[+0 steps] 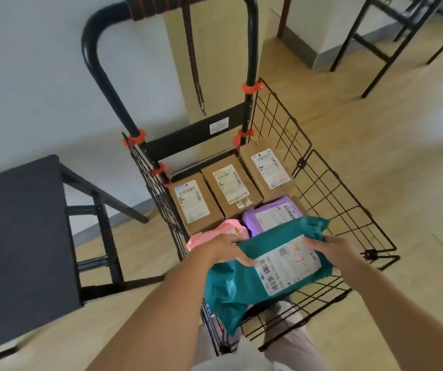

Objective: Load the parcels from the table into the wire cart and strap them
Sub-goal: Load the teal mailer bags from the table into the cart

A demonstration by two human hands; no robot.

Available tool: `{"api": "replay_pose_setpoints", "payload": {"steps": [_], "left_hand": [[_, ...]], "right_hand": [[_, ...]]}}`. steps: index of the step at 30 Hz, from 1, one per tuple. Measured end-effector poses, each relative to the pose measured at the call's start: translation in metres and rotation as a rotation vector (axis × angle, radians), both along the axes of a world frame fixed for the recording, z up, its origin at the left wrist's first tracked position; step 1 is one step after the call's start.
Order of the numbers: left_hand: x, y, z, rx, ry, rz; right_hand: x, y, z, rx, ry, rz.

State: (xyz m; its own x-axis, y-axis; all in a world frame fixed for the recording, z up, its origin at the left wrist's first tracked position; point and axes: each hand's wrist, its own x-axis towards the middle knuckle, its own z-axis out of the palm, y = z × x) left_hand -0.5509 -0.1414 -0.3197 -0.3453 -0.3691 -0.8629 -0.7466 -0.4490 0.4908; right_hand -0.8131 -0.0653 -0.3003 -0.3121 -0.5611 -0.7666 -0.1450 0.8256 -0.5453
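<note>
Fingers of the left hand (221, 250) and right hand (331, 249) curl around a crinkly teal plastic bag (241, 287) above the black wire cart's (354, 200) near edge.

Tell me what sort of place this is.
Probably a plain indoor room used for parcel handling rather than a proper warehouse. It has a pale wood-look floor, bare walls, dark metal-legged tables, and a wire cart holding labelled parcels.
</note>
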Motion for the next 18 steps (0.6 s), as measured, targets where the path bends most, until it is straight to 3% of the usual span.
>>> {"api": "replay_pose_setpoints", "payload": {"steps": [8,12,15,18], "left_hand": [[-0.023,0.019,-0.028,0.097,-0.092,0.068],[-0.020,0.039,-0.046,0.114,-0.205,0.061],[-0.015,0.059,-0.060,0.143,-0.293,0.288],[-0.020,0.079,-0.076,0.196,-0.300,0.679]], "right_hand": [[-0.027,-0.038,-0.035,0.142,-0.267,0.077],[-0.042,-0.040,-0.069,0.189,-0.108,0.144],[-0.052,-0.038,-0.089,0.213,-0.021,0.155],[-0.055,-0.035,-0.105,0.249,-0.042,0.198]]}}
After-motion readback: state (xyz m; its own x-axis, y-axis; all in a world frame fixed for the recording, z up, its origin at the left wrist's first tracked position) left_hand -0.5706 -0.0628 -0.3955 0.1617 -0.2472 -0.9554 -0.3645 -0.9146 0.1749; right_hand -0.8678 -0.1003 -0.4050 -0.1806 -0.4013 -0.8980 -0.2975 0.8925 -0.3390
